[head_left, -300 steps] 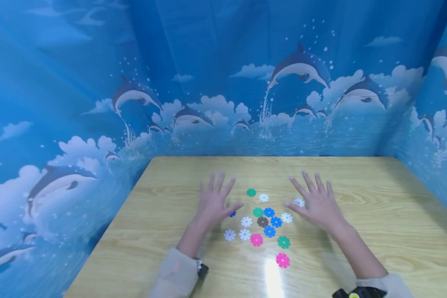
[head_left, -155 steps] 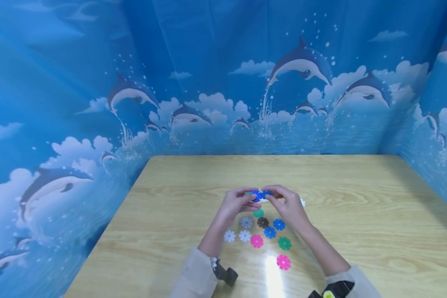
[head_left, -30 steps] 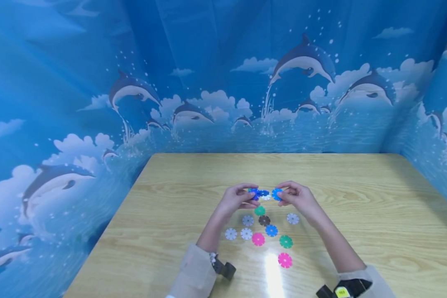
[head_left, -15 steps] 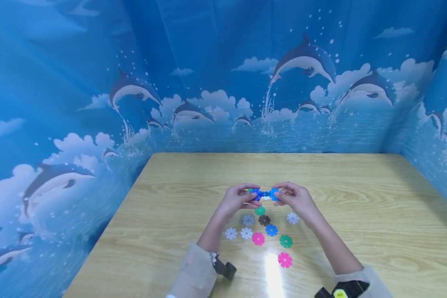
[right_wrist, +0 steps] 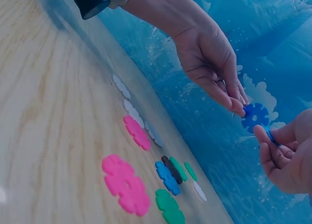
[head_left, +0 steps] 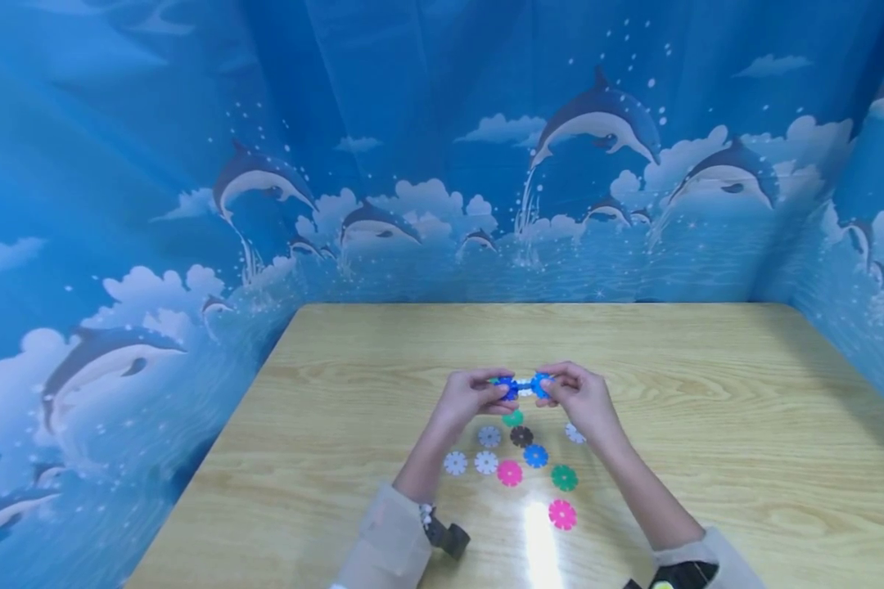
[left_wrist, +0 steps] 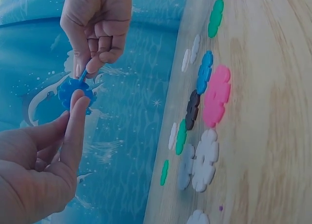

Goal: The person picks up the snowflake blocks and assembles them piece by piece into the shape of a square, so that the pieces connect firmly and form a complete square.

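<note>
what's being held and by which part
The left grip pinches a dark blue disc, the right grip a lighter blue disc, each by its outer side.

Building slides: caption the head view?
Left hand and right hand pinch blue notched discs above a table scattered with more discs.

A dark blue disc (head_left: pixel 511 388), flat with a notched rim, is held up in the air, towards half past four from the middle of the head view. At its three o'clock sits a blue disc seen nearly edge-on (head_left: pixel 525 387), and beyond that, again at three o'clock, a brighter blue disc (head_left: pixel 538 384), upright and partly covered. Their exact join cannot be made out.
</note>
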The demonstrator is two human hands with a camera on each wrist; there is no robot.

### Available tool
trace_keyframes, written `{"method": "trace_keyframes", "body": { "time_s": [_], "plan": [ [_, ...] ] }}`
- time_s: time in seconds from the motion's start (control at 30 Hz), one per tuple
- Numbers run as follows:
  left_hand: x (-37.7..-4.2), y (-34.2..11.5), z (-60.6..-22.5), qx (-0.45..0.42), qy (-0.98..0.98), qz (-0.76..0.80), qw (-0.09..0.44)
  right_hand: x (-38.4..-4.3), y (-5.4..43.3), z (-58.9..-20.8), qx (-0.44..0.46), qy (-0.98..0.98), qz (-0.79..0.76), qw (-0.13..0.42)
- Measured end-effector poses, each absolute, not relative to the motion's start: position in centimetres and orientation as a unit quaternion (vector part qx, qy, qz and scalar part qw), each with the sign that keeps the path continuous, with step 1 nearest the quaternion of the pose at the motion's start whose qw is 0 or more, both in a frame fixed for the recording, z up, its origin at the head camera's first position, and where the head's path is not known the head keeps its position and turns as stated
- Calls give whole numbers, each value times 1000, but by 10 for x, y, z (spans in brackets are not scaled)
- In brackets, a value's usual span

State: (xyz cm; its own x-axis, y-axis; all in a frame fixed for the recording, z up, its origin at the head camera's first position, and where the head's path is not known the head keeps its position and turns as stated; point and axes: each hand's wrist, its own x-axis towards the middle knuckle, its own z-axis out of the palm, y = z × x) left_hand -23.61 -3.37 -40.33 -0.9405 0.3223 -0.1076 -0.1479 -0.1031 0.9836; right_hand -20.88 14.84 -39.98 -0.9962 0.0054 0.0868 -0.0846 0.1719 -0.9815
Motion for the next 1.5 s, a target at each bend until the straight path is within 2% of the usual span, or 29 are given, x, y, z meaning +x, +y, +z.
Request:
{"method": "trace_keyframes", "body": {
  "time_s": [0.43, 0.87, 1.23, 1.5],
  "plan": [
    [-235, -31, -404, 56, 661, 735, 143, -206, 146, -402, 19, -767, 641, 28],
    [-238, -37, -399, 46, 658, 737, 148, -221, 184, -399, 107, -776, 620, -56],
    [-239, -43, -399, 52, 661, 732, 156, -235, 232, -429, 171, -820, 526, -149],
    [-239, -43, -399, 60, 667, 725, 161, -241, 244, -450, 190, -826, 498, -183]
  ]
}}
